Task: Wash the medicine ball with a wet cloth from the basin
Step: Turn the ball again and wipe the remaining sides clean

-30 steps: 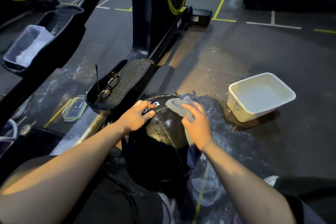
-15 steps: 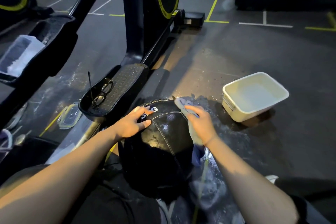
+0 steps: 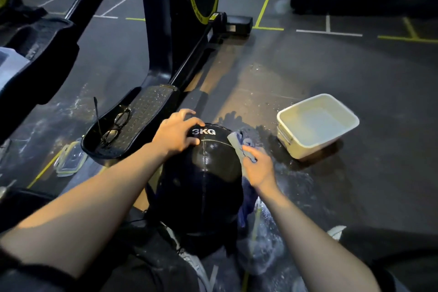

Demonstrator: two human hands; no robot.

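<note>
Two bare hands work on a black leather medicine ball [image 3: 203, 187] marked "3KG", which sits low in the centre of the frame against the person's legs. Left hand [image 3: 176, 134] lies spread, fingers splayed wide, pressing on the ball's upper left by the lettering. Right hand [image 3: 257, 168] presses a grey-blue wet cloth [image 3: 238, 143] flat against the ball's upper right side, fingers loosely extended over it. Further off at centre right, a white rectangular plastic basin [image 3: 296, 149] stands on the wet dark floor [image 3: 331, 73], holding shallow cloudy water. At lower left, a clear lidded plastic box [image 3: 70, 159] lies on the floor; its contents cannot be made out.
</note>
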